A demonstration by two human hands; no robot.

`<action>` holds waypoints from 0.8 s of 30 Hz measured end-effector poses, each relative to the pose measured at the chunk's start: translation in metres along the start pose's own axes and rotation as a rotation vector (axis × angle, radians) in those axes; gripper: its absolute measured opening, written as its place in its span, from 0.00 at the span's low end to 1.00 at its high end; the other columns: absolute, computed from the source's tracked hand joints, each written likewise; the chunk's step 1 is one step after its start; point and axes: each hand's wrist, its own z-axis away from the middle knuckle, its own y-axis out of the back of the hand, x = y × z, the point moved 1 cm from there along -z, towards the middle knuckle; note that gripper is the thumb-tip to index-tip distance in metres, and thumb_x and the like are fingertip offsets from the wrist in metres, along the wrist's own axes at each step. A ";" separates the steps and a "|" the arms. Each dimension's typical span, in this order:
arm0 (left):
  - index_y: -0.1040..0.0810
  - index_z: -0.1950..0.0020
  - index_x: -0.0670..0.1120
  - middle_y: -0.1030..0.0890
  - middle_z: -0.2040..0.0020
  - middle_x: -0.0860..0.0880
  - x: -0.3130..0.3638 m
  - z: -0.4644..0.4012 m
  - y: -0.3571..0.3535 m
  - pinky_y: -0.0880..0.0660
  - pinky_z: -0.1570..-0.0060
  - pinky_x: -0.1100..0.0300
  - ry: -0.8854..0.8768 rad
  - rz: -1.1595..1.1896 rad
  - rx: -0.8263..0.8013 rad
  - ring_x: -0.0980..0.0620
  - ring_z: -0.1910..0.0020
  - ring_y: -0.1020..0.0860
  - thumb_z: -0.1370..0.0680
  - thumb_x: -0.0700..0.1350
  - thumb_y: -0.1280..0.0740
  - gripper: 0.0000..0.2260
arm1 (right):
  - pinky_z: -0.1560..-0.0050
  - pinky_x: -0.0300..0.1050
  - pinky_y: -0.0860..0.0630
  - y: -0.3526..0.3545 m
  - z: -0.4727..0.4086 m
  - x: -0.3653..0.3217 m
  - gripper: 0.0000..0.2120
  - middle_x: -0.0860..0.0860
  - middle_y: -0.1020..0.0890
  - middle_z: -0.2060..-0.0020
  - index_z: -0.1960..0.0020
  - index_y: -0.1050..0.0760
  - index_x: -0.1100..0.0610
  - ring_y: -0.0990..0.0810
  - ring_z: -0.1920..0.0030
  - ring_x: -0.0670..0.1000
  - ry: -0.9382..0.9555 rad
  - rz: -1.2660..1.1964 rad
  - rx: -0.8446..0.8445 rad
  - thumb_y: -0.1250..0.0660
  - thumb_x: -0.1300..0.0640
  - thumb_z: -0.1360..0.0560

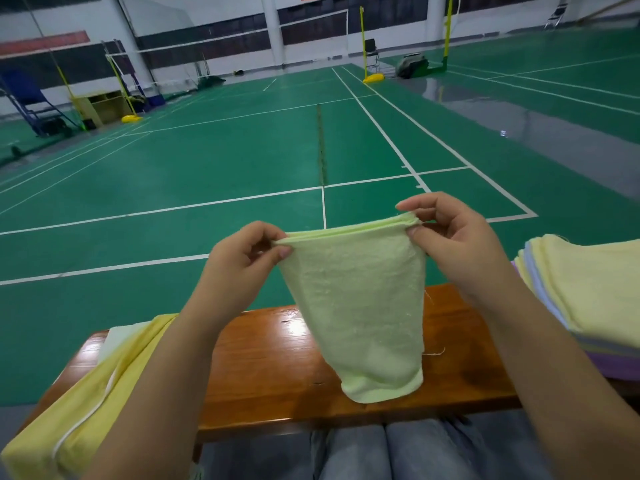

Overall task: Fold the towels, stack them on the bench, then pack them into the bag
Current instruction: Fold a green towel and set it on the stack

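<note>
One pale green towel (356, 306) is held up above the worktop (263, 368), folded into several layers along its top edge. Its lower end hangs down over the middle of the wooden surface; whether it touches cannot be told. Two hands are in view. The left hand (242, 261) pinches the top left corner between thumb and fingers. The right hand (457, 237) pinches the top right corner in the same way.

One stack of folded towels (588, 299) lies at the right end of the worktop, well apart from the held towel. The top layers are pale yellow; light blue and purple layers show below. The exact number of layers cannot be counted, as the stack runs out of frame.

One yellow bag (93, 396) with a white drawstring cord (86, 414) lies at the near left end of the worktop, partly covered by the left forearm. One loose thread (434, 353) trails from the right edge of the held towel.

The person's knees in grey-blue jeans (381, 452) sit at the near edge. Beyond the worktop lies a green court floor (207, 161) with white lines, and two yellow net posts (363, 43) stand at the far right
</note>
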 end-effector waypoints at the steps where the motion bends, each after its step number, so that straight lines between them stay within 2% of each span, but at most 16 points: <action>1: 0.25 0.59 0.58 0.23 0.65 0.55 0.000 -0.005 0.001 0.29 0.61 0.67 -0.014 0.038 0.022 0.59 0.65 0.27 0.26 0.39 0.29 0.14 | 0.54 0.44 0.19 0.000 -0.005 -0.004 0.17 0.42 0.18 0.60 0.56 0.20 0.45 0.20 0.57 0.45 0.014 -0.004 -0.004 0.36 0.67 0.25; 4: 0.27 0.58 0.65 0.24 0.63 0.59 0.013 -0.022 0.007 0.26 0.57 0.49 -0.089 0.095 0.063 0.51 0.61 0.27 0.27 0.44 0.33 0.13 | 0.49 0.57 0.22 0.002 -0.022 -0.025 0.20 0.52 0.16 0.60 0.61 0.17 0.46 0.22 0.58 0.52 0.048 -0.009 0.026 0.37 0.69 0.26; 6: 0.28 0.56 0.66 0.24 0.62 0.57 0.026 -0.033 0.013 0.27 0.58 0.45 -0.172 0.088 0.082 0.46 0.62 0.28 0.26 0.43 0.35 0.14 | 0.48 0.61 0.23 0.007 -0.032 -0.039 0.21 0.56 0.17 0.61 0.63 0.16 0.47 0.24 0.58 0.55 0.098 -0.002 0.040 0.37 0.70 0.26; 10: 0.26 0.56 0.67 0.26 0.65 0.50 0.046 -0.051 0.024 0.29 0.63 0.46 -0.275 0.029 0.086 0.40 0.64 0.31 0.25 0.41 0.37 0.17 | 0.51 0.55 0.23 0.018 -0.042 -0.060 0.16 0.52 0.17 0.65 0.60 0.17 0.50 0.24 0.61 0.53 0.196 0.078 0.038 0.35 0.70 0.26; 14: 0.23 0.54 0.68 0.23 0.62 0.46 0.052 -0.055 0.023 0.26 0.57 0.39 -0.270 0.012 0.071 0.38 0.62 0.28 0.24 0.41 0.37 0.18 | 0.48 0.54 0.22 0.022 -0.048 -0.063 0.12 0.51 0.17 0.63 0.56 0.19 0.52 0.21 0.62 0.48 0.166 0.118 -0.039 0.34 0.68 0.25; 17: 0.22 0.48 0.66 0.26 0.63 0.48 0.055 -0.047 0.025 0.26 0.59 0.44 -0.274 0.148 0.098 0.46 0.64 0.31 0.23 0.42 0.36 0.17 | 0.51 0.46 0.19 0.031 -0.043 -0.070 0.13 0.47 0.16 0.65 0.56 0.18 0.51 0.19 0.62 0.47 0.205 0.056 -0.068 0.34 0.69 0.25; 19: 0.20 0.47 0.63 0.26 0.64 0.49 0.055 -0.044 0.026 0.27 0.59 0.47 -0.276 0.180 0.098 0.48 0.64 0.30 0.23 0.42 0.36 0.15 | 0.55 0.40 0.19 0.034 -0.039 -0.076 0.14 0.46 0.16 0.66 0.56 0.18 0.52 0.19 0.63 0.45 0.224 0.017 -0.105 0.34 0.69 0.25; 22: 0.17 0.52 0.63 0.19 0.60 0.59 0.058 -0.041 0.027 0.23 0.57 0.59 -0.265 0.194 0.045 0.58 0.60 0.24 0.22 0.34 0.38 0.22 | 0.56 0.40 0.19 0.037 -0.038 -0.075 0.13 0.49 0.19 0.63 0.53 0.19 0.53 0.20 0.62 0.46 0.189 -0.035 -0.135 0.35 0.70 0.25; 24: 0.16 0.56 0.61 0.18 0.58 0.59 0.057 -0.040 0.026 0.24 0.55 0.64 -0.242 0.229 -0.028 0.59 0.57 0.23 0.23 0.29 0.40 0.27 | 0.56 0.41 0.20 0.039 -0.041 -0.070 0.14 0.50 0.23 0.62 0.46 0.22 0.55 0.22 0.61 0.46 0.130 -0.083 -0.135 0.36 0.70 0.25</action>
